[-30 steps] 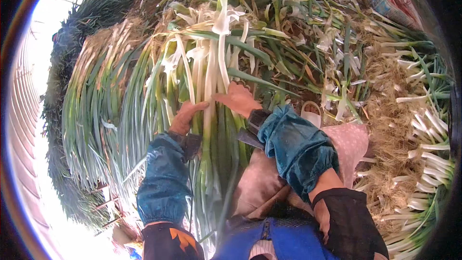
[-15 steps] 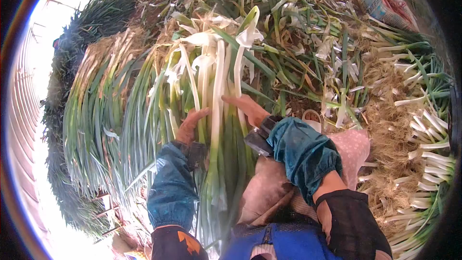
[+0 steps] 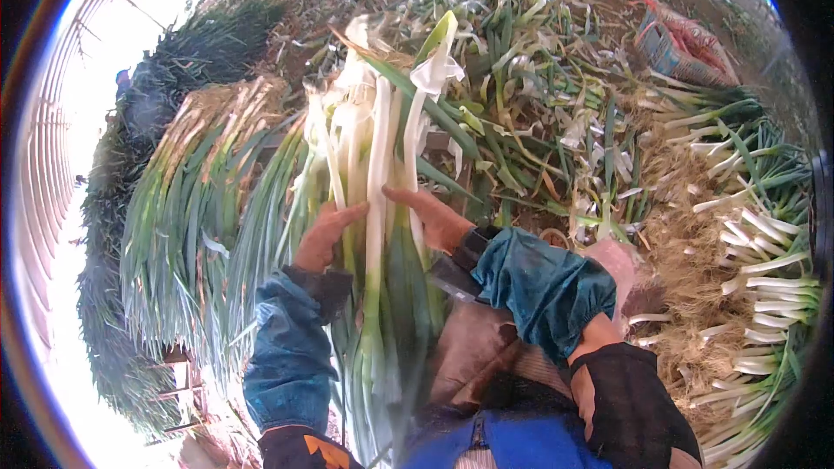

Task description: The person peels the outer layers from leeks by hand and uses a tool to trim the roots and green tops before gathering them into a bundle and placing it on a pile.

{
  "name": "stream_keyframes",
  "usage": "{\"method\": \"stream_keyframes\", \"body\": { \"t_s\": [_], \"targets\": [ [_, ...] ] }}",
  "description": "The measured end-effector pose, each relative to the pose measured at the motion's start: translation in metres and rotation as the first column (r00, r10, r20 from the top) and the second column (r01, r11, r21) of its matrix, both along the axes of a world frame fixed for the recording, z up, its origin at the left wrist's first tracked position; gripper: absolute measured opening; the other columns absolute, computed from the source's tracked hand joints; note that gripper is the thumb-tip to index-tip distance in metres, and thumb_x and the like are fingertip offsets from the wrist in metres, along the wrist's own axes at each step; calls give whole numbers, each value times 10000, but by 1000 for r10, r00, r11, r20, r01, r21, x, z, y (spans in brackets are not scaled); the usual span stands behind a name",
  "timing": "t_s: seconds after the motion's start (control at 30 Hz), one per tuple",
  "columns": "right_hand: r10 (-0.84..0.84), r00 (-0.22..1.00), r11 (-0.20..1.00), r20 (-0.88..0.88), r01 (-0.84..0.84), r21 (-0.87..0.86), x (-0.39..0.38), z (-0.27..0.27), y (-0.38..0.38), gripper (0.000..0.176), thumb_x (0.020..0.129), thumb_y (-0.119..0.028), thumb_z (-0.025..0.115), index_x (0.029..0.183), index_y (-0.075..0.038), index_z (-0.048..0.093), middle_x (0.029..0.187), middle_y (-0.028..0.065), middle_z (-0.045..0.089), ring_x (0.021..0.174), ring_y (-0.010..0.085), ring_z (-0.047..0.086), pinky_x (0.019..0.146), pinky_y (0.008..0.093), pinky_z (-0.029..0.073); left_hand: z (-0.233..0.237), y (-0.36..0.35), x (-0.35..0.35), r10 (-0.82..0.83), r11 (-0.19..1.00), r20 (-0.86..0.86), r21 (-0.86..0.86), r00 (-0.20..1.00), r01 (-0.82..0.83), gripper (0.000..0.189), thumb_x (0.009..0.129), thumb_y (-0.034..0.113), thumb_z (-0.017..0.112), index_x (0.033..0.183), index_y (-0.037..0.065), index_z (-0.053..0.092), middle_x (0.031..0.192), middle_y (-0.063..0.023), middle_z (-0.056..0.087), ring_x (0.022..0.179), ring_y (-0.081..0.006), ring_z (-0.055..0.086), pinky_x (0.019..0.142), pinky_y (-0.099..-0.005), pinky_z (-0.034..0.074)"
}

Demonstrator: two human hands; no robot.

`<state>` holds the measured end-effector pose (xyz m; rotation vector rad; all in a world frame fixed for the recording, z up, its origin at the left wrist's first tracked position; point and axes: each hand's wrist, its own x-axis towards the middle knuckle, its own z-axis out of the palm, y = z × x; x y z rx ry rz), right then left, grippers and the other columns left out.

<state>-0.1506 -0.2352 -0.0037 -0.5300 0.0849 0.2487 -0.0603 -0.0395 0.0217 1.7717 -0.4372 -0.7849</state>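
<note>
A bundle of long green onions [image 3: 375,174] lies in front of me, with white stalks and peeled skins at the far end and green leaves toward my lap. My left hand [image 3: 328,234] wraps round the bundle's left side, its thumb across the white stalks. On the right side, my right hand [image 3: 432,215] holds the same bundle, its fingers partly hidden behind the stalks. A bent stalk with a loose white skin [image 3: 434,76] sticks up at the bundle's far right.
Untrimmed onions [image 3: 187,200] hang in rows at the left. Leaf scraps [image 3: 539,122] cover the ground ahead. A printed bag [image 3: 686,48] lies at the far right. Below it are piled roots [image 3: 682,269] and rows of white-stalked onions [image 3: 777,295].
Both hands and the bundle have shifted slightly left in view. The bundle's white ends look drawn closer together. The camera view has tilted a little, with the bag lower and further left.
</note>
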Motion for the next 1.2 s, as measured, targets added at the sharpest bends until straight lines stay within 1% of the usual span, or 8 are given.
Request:
{"method": "stream_keyframes", "body": {
  "t_s": [0.33,0.47,0.57,0.73,0.8,0.9,1.03,1.2],
  "targets": [
    [-130,991,988,-22,132,81,-111,120,27,461,878,-312,578,1225,-26,474,1052,115,612,913,216,617,833,371,512,186,-24,-117,-80,983,44,171,996,71,412,804,241,659,1133,4,587,979,-88,639,841,-149,610,753,-268,484],
    [-127,972,938,-199,183,293,-184,109,18,468,919,-374,493,1245,-40,467,1137,133,583,1013,248,571,933,396,434,144,-51,-149,-269,960,-8,76,963,269,393,785,236,682,1061,-38,629,901,-87,664,793,-124,586,705,-263,471],
    [-327,944,823,-36,266,-501,-234,70,-25,507,922,-388,480,1269,-20,445,1173,146,566,1069,242,540,960,383,419,105,-86,-187,-316,948,-51,15,947,317,365,792,214,676,1051,-38,629,905,-70,659,790,-115,576,701,-271,465],
    [-277,878,934,-391,151,-323,-296,43,-86,484,905,-346,533,1246,-8,476,1149,141,579,1007,276,575,865,387,471,51,-119,-212,-398,895,88,258,913,365,613,676,404,731,994,-98,577,893,-221,641,818,-294,626,738,-361,475],
    [-146,910,821,-388,-107,-561,-311,69,-135,646,861,-458,564,1317,-32,393,1256,169,498,1031,319,563,876,483,471,54,-124,-212,-406,854,155,416,900,314,656,652,437,738,961,-109,546,888,-268,624,838,-358,623,753,-390,474],
    [-264,950,147,-165,-129,-981,-283,113,-170,788,777,-521,629,1329,-24,368,1266,193,483,1001,340,575,842,461,481,63,-128,-214,-418,816,135,490,898,306,680,643,454,739,954,-102,500,893,-301,606,861,-410,609,768,-418,473],
    [-81,977,-623,199,106,-775,-212,127,-165,805,732,-483,673,1312,-11,378,1235,241,485,973,370,580,823,416,469,72,-134,-214,-444,774,115,550,889,315,658,641,440,739,939,-85,478,841,-299,602,835,-421,606,749,-442,468],
    [164,986,-512,40,119,-850,-148,111,-180,436,756,-330,637,1029,0,556,851,225,605,892,343,613,766,424,475,64,-127,-209,-446,780,94,529,890,334,617,668,449,713,904,-59,454,791,-303,584,809,-454,587,720,-468,459]
  ]
}}
